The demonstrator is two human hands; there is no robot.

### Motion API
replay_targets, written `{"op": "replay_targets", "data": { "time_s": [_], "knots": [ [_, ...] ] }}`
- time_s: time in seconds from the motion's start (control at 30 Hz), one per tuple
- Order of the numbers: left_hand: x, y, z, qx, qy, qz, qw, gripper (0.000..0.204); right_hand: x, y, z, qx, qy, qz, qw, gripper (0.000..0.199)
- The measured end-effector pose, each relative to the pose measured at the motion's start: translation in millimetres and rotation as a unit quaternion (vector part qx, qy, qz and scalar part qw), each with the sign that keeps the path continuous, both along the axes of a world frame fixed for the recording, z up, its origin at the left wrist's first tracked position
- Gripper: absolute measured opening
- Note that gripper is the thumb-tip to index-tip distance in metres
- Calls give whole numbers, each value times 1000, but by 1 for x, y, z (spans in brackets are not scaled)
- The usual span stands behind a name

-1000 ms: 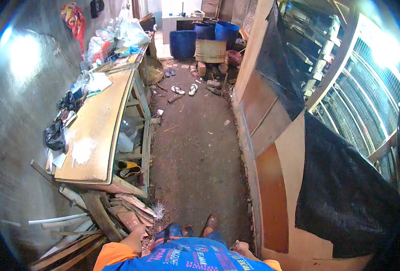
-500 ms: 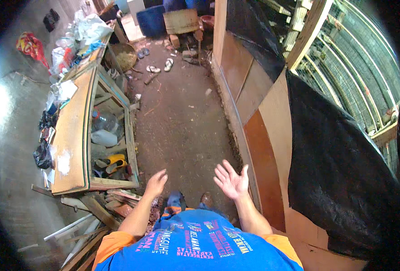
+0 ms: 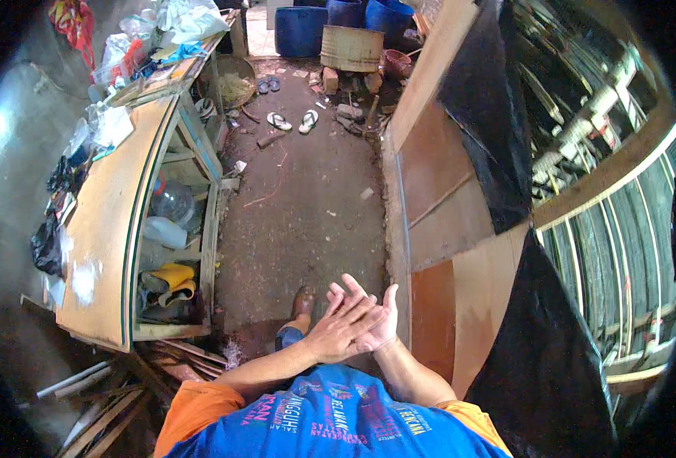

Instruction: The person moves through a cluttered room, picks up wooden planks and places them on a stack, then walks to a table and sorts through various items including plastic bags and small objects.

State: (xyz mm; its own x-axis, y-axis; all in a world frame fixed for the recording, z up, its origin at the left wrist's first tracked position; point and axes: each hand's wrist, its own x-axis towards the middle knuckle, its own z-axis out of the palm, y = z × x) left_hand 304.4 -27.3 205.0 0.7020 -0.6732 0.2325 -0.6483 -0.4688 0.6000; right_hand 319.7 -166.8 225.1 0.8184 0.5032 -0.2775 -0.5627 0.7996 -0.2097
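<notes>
My left hand [image 3: 339,330] lies across the palm of my right hand [image 3: 384,327], in front of my blue shirt. The left fingers are stretched out over the right palm and partly hide it. My right hand faces up with its thumb and fingers spread. Nothing shows between the two hands. Below them is the brown dirt floor [image 3: 307,221], with one brown shoe [image 3: 304,300] of mine to the left of the hands.
A wooden cabinet [image 3: 98,252] with plastic bags on top and yellow boots [image 3: 174,281] inside stands at left. A plywood wall [image 3: 433,305] with black sheeting [image 3: 536,351] runs along the right. White sandals [image 3: 308,120], blue barrels [image 3: 301,32] and a rusty drum [image 3: 352,47] are ahead.
My hands were apart; the left has moved right onto the right palm. The view has shifted, and one foot now shows further forward.
</notes>
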Motion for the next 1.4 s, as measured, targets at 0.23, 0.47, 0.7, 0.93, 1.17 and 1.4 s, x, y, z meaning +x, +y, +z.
{"op": "replay_targets", "data": {
  "time_s": [0.23,0.47,0.7,0.93,1.17,1.4],
  "knots": [
    [132,111,-64,43,204,260,943,63,127,35,33,-162,15,31,986,103],
    [194,107,9,-108,24,178,978,64,213,75,16,-131,46,99,985,100],
    [256,73,-46,-18,57,238,970,65,295,72,18,-10,29,151,988,92],
    [296,152,-129,182,298,461,816,72,422,-66,-17,-180,-15,-14,983,93],
    [275,185,-169,145,451,480,739,61,442,-265,-223,-425,192,-97,879,98],
    [323,155,-154,210,515,458,694,62,363,-349,-336,-508,403,140,749,50]
  ]
}}
